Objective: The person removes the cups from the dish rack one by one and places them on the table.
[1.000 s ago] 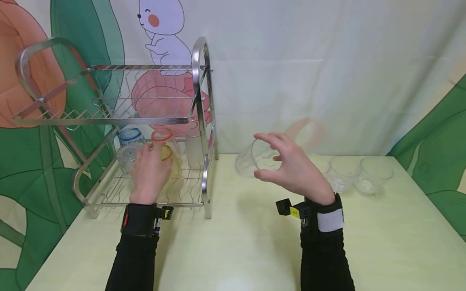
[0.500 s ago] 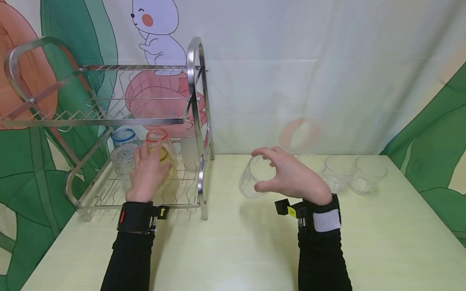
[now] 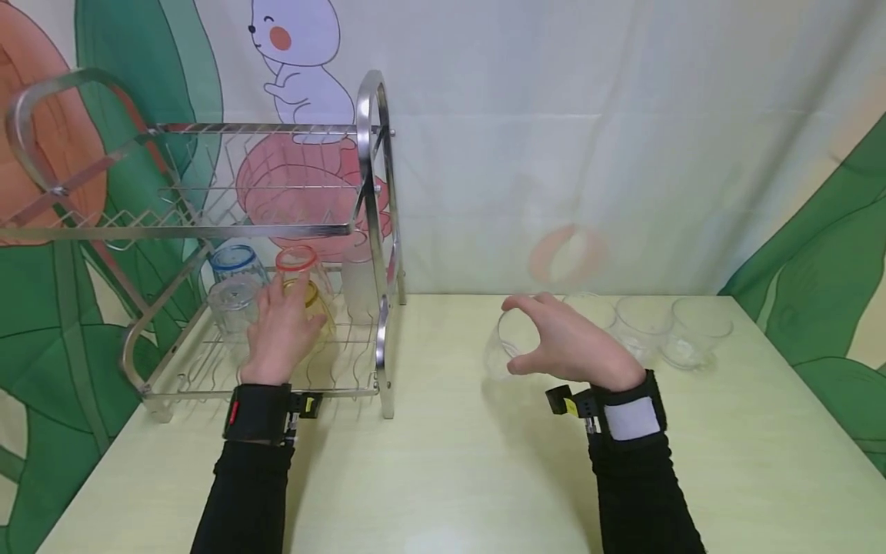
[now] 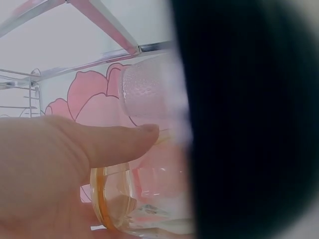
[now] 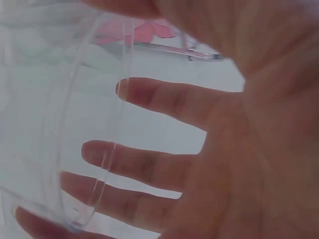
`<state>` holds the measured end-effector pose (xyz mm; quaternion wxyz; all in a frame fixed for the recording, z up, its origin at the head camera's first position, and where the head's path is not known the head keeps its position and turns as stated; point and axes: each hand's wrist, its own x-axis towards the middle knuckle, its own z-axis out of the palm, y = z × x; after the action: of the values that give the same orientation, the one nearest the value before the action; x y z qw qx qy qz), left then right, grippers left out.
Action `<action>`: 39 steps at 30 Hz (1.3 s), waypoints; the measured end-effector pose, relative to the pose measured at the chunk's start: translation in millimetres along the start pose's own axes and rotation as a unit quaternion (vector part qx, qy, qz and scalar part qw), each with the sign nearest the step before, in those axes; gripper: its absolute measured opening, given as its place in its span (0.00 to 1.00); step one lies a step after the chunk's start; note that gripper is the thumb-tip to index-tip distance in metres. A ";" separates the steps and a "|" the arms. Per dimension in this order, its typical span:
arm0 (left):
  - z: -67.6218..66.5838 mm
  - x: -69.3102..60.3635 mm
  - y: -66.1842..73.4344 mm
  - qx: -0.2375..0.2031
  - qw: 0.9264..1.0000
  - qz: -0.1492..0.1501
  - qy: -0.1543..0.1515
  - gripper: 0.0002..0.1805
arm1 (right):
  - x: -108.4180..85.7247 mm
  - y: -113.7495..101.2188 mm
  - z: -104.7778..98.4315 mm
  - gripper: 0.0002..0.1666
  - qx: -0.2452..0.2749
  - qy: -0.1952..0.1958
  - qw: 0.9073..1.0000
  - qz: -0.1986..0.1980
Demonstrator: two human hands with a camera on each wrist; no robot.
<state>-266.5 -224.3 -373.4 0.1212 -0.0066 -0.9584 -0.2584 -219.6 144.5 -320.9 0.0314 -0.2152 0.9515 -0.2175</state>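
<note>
To the right of the two-tier steel dish rack (image 3: pixel 176 232): right hand (image 3: pixel 571 338), grasping one clear tumbler (image 3: pixel 504 348) by its rim, tumbler tilted over the pale tabletop (image 3: pixel 443 469); contact with the surface cannot be told. Chief risk: slipping, since smooth glass is held at the rim only. On the rack's lower tier: left hand (image 3: pixel 279 335), thumb and fingers about a yellow-ringed glass (image 4: pixel 144 199); firmness not shown. Risk: a careless tug could knock the red-ringed glass (image 3: pixel 314 271) just behind. Lower tier, rear right: one frosted glass (image 3: pixel 358 286). Well right of the rack: three clear tumblers (image 3: pixel 642 329), close-set, liable to clink if the right hand swings wide.
</note>
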 end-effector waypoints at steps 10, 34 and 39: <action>-2.3 2.2 6.9 -0.003 1.000 0.002 -0.007 0.41 | -18.1 34.0 -0.6 0.40 -0.009 -0.035 0.999 0.018; -0.2 -4.1 4.0 0.002 1.000 0.008 0.012 0.37 | -20.4 63.3 -7.9 0.40 -0.039 -0.061 0.991 0.112; -2.0 -3.2 0.9 0.000 1.000 0.004 0.017 0.37 | -19.1 68.8 -7.8 0.39 -0.045 -0.058 0.990 0.118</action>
<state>-262.8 -224.3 -372.0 0.1385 -0.0066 -0.9561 -0.2583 -230.7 211.6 -343.9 0.1024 -0.1149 0.9756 -0.1568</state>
